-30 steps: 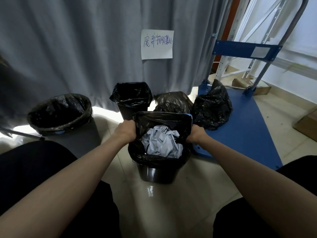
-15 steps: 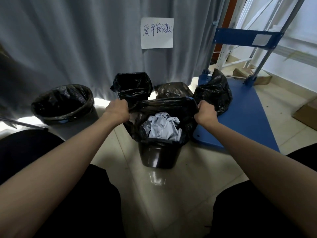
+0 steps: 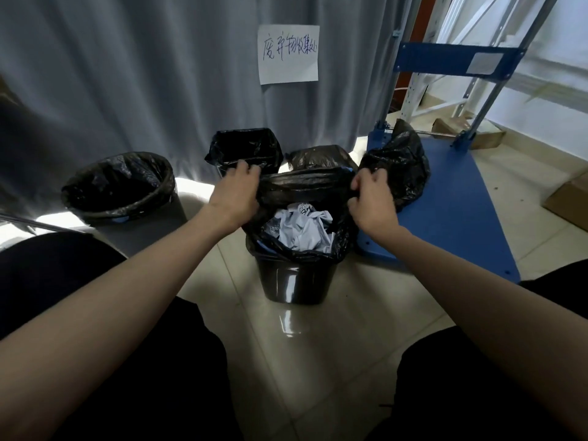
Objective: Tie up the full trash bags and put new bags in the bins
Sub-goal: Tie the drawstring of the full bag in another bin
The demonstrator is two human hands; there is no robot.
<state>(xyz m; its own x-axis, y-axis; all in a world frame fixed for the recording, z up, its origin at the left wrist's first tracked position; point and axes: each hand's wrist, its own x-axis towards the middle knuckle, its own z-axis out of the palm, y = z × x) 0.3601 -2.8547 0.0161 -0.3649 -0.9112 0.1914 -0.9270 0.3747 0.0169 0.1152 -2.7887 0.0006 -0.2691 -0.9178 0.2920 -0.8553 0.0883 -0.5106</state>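
A small black bin (image 3: 294, 281) stands on the tiled floor in front of me. Its black trash bag (image 3: 305, 186) is pulled up above the rim, with crumpled white paper (image 3: 302, 229) inside. My left hand (image 3: 235, 194) grips the bag's left edge. My right hand (image 3: 372, 198) grips the right edge. The far edge of the bag is stretched taut between both hands.
A round lined bin (image 3: 119, 186) stands at the left, a square lined bin (image 3: 245, 149) behind. Two tied black bags (image 3: 396, 163) (image 3: 321, 157) lie near a blue platform cart (image 3: 458, 202). A grey curtain (image 3: 127, 74) with a paper sign (image 3: 288, 54) hangs behind. Cardboard boxes (image 3: 569, 202) sit right.
Both hands have lifted the bag's edges up off the bin's rim and drawn the far edge into a taut band.
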